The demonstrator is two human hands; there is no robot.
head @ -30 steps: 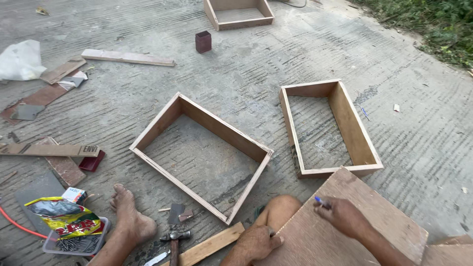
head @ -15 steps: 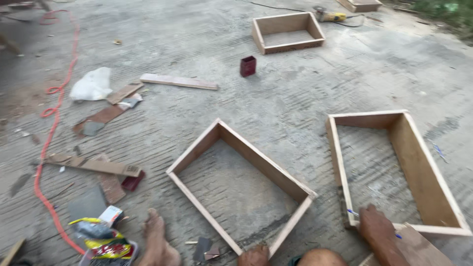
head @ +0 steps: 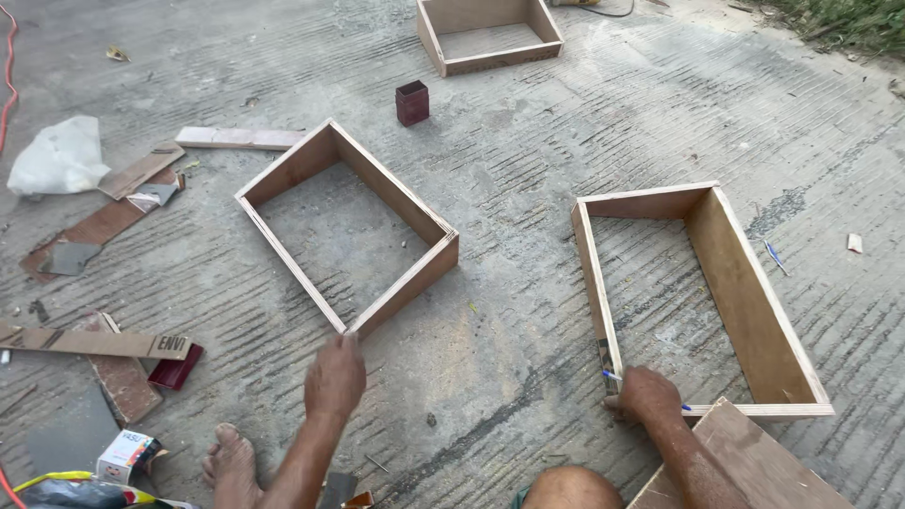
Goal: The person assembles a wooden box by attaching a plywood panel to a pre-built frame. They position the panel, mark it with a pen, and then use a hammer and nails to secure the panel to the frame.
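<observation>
Left hand (head: 335, 377), fingers loosely curled, touches the near corner of an empty wooden frame (head: 347, 224); right hand (head: 649, 394) grips a blue pen (head: 611, 376) against another empty frame (head: 702, 300).

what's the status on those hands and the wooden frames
Left hand at near corner of the square wooden frame, grip unclear. Right hand holds a blue pen at near corner of the long wooden frame. Plywood board beside right forearm.

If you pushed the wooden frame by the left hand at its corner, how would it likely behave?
The frame would probably slide stiffly as one piece, since its four boards look joined. It is open and thin-walled, so likely light. The grooved concrete may make it scrape and pivot about the corner at the left hand rather than glide.
</observation>
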